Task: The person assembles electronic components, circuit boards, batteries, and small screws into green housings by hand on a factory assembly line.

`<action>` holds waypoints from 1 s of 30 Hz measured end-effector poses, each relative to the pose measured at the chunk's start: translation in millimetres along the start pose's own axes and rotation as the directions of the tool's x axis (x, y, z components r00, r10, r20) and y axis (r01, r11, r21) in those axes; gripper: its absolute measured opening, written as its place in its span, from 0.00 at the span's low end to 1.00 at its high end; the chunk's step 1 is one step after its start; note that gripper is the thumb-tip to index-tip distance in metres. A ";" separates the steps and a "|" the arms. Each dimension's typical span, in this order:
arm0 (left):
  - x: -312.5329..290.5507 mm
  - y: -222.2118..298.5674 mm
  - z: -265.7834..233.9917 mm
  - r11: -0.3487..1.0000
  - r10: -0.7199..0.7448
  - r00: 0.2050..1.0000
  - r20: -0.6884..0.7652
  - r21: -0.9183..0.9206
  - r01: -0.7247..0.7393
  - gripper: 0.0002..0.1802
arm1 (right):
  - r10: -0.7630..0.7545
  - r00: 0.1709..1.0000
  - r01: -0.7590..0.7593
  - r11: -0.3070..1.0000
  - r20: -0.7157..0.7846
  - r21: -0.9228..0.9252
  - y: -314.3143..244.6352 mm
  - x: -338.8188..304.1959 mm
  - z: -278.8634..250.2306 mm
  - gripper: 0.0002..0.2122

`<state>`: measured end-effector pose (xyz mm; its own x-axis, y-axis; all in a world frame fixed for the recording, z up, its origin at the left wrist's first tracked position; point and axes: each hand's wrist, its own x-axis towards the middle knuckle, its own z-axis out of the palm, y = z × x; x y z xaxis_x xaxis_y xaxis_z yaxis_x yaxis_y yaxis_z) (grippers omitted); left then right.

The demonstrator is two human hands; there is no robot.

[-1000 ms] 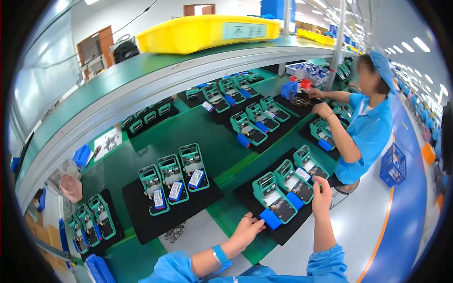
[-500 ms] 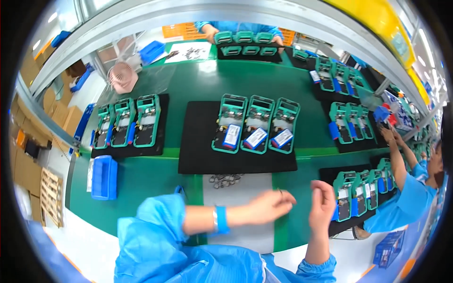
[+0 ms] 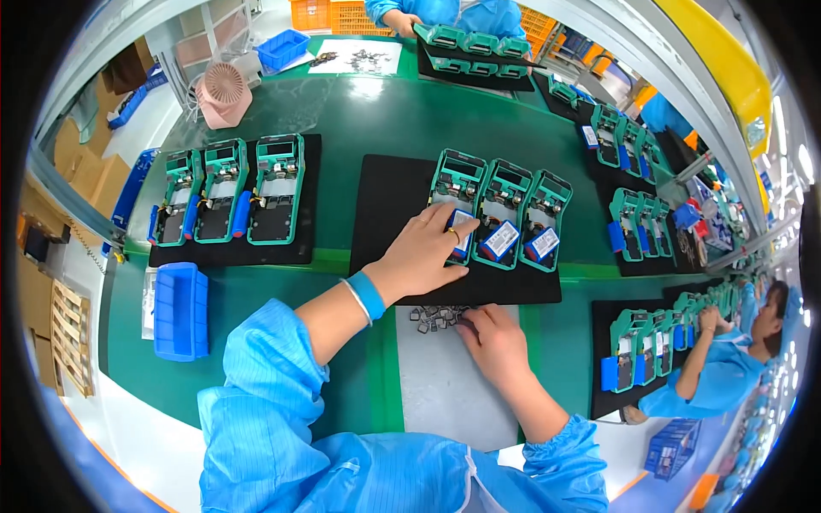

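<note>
Three green device housings lie side by side on a black mat. My left hand reaches over the leftmost housing, its fingers and thumb closed around a blue battery pack with a white label. In the middle housing and the right housing lie similar battery packs, the middle one and the right one. At the mat's near edge my right hand has its fingertips drawn together at a pile of small metallic parts; whatever they pinch is hidden.
More housings rest on a left mat and on right-hand mats. A blue bin stands at the left, a pink fan behind. Across the table a co-worker's hand holds a housing-laden mat; another person works at right.
My left hand has moved forward from above the near table onto the leftmost battery pack. My right hand has moved left and forward to the small parts. The view has shifted.
</note>
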<state>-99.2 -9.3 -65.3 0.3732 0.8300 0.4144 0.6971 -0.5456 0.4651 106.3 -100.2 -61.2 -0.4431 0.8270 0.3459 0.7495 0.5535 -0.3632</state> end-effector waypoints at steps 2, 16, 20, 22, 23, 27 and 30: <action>1.8 -6.7 5.8 0.998 0.052 0.999 0.004 -0.028 -0.051 0.40 | -0.013 1.000 0.013 0.999 -0.010 -0.044 -0.7 2.0 0.8 0.07; -15.4 3.4 -3.2 0.864 -0.267 0.950 -0.165 -0.478 0.160 0.41 | 0.317 0.941 -0.325 0.944 0.116 0.063 12.2 -15.7 -13.9 0.05; -15.3 4.9 -4.0 0.898 -0.179 0.970 -0.164 -0.431 0.093 0.31 | -0.065 0.995 0.063 0.998 0.076 0.019 14.4 -20.6 -25.6 0.03; -18.3 1.5 -0.8 0.850 -0.231 0.957 -0.176 -0.515 0.111 0.27 | -0.140 0.984 0.147 0.987 0.115 -0.062 11.1 -17.8 -27.0 0.03; -18.0 -0.7 -1.2 0.797 -0.284 0.940 -0.189 -0.591 0.122 0.24 | -0.216 0.964 0.238 0.961 0.157 -0.139 9.8 -15.0 -27.3 0.04; -19.9 -9.7 -3.5 0.704 -0.517 0.750 -0.413 -0.704 0.097 0.22 | -0.275 0.911 0.361 0.891 0.308 -0.274 1.9 -8.2 -32.5 0.05; -20.5 4.6 -15.3 0.994 -0.100 0.833 -0.545 -0.098 0.055 0.25 | -0.201 0.863 0.376 0.869 0.464 -0.322 -4.7 -3.8 -34.2 0.05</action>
<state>-113.0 -30.6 -59.7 -0.0920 0.6827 0.7249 0.6530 -0.5082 0.5615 121.3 -109.3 -31.2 -0.7611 0.6479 -0.0300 0.6432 0.7600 0.0933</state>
